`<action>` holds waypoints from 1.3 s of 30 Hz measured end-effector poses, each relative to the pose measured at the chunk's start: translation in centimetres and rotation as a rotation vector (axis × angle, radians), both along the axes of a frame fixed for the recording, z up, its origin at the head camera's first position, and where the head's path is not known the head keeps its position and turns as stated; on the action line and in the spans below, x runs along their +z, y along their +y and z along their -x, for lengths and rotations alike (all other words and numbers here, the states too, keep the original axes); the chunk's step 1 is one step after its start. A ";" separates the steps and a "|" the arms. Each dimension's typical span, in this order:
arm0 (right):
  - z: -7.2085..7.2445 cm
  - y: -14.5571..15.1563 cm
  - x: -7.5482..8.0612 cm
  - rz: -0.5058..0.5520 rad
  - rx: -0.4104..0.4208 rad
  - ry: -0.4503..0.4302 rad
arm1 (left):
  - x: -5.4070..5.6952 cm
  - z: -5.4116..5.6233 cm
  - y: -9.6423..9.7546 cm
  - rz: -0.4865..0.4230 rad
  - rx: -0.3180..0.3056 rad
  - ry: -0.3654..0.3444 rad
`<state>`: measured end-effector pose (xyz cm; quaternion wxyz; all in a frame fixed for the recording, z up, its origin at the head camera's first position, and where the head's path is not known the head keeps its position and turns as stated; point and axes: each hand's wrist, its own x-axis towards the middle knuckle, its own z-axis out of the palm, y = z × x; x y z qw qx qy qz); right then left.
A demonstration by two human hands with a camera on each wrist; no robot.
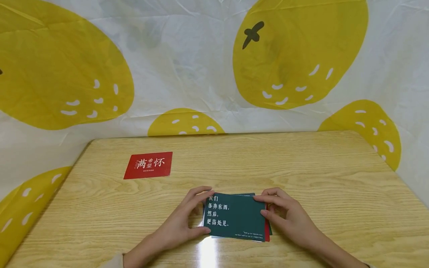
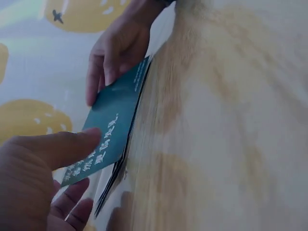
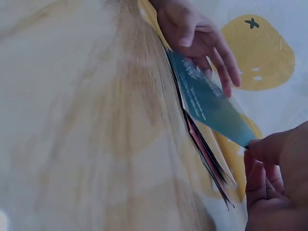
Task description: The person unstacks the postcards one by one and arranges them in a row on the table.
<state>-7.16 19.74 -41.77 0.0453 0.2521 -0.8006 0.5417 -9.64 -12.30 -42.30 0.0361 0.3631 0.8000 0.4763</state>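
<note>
A dark green card (image 1: 244,216) with white lettering lies on top of a small stack of cards, low in the middle of the head view. A red card (image 1: 267,232) and other edges stick out beneath it on the right. My left hand (image 1: 175,225) holds its left end, thumb at the near corner and fingertips at the far corner. Thumb and fingers of my right hand (image 1: 293,219) pinch its right end. In the right wrist view, that end tilts up from the cards below, leaving a gap along their edges (image 3: 204,149).
A separate red card (image 1: 147,171) with white characters lies farther back on the left of the wooden table (image 1: 100,212). A white cloth (image 1: 187,56) with large yellow fruit prints hangs behind the table and along its sides.
</note>
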 end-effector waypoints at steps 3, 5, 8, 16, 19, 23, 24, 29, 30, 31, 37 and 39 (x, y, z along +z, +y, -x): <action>-0.2 0.1 0.2 0.068 -0.008 -0.110 | 0.3 -0.2 0.2 -0.100 0.002 -0.077; -0.2 0.1 0.3 0.096 -0.017 -0.157 | 0.6 -0.3 0.2 -0.154 -0.001 -0.113; -0.2 0.1 0.6 0.130 -0.035 -0.202 | 0.9 -0.5 0.3 -0.179 -0.009 -0.142; -0.1 0.1 1.1 0.155 -0.048 -0.197 | 1.2 -0.5 0.5 -0.208 -0.077 -0.140; 0.0 0.0 1.5 0.158 -0.056 -0.178 | 1.2 -0.4 0.7 -0.241 -0.087 -0.175; 0.3 -0.2 2.0 0.160 -0.056 -0.153 | 1.5 -0.3 0.6 -0.292 -0.080 -0.274; 0.4 -0.2 2.1 0.153 -0.061 -0.149 | 1.5 -0.2 0.6 -0.301 -0.074 -0.300; 1.0 -0.6 2.5 0.121 -0.080 -0.131 | 1.9 0.1 0.3 -0.337 -0.056 -0.362; 1.2 -0.8 2.6 0.113 -0.081 -0.127 | 2.0 0.2 0.3 -0.345 -0.050 -0.372; 1.3 -0.9 2.7 0.112 -0.079 -0.120 | 2.1 0.3 0.2 -0.353 -0.043 -0.376; 2.4 -2.0 3.1 0.103 -0.071 -0.112 | 2.7 1.4 -0.2 -0.400 0.008 -0.382; 2.8 -2.3 3.3 0.101 -0.073 -0.123 | 3.0 1.8 -0.4 -0.415 0.012 -0.379</action>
